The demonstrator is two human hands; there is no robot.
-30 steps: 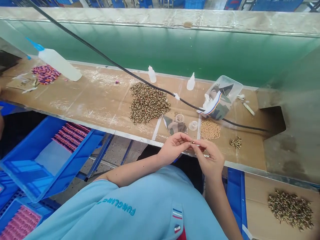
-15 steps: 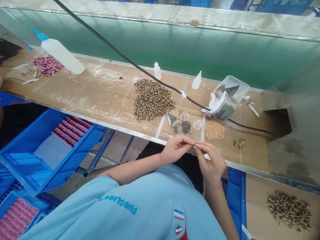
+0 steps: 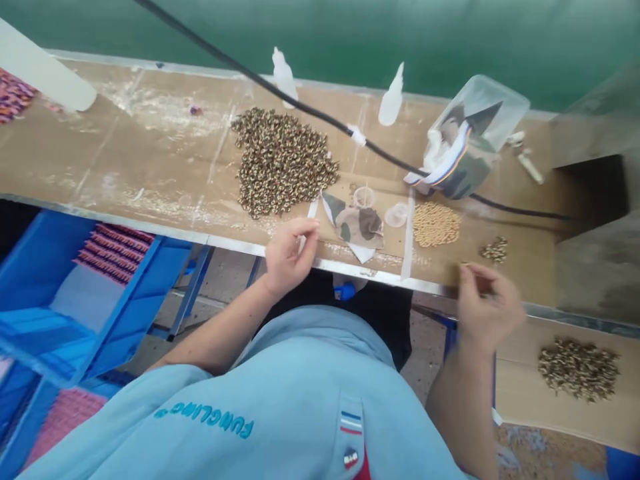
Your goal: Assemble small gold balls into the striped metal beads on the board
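My left hand (image 3: pixel 293 257) is over the front edge of the bench, left of a camouflage cloth (image 3: pixel 357 223). Its thumb and fingers are pinched together, and I cannot make out what is between them. To the right, my right hand (image 3: pixel 490 307) is closed in a pinch at the bench edge, with a tiny brass-coloured piece (image 3: pixel 465 264) at its blurred fingertips. Just beyond it lies a small cluster of dark and gold metal pieces (image 3: pixel 493 250). A large heap of similar pieces (image 3: pixel 285 163) lies beyond my left hand. Tan beads (image 3: pixel 436 224) are spread between the hands.
Two small white squeeze bottles (image 3: pixel 391 100) stand at the back. A black cable (image 3: pixel 300 105) crosses above the bench. A clear plastic box (image 3: pixel 505 110) holds camouflage cloth. Another metal heap (image 3: pixel 579 369) sits on cardboard at right. Blue bins (image 3: pixel 120 313) stand lower left.
My hands, together over the bench edge before, have parted: the left moved left, the right moved right towards the small metal cluster. The view has shifted downward and closer.
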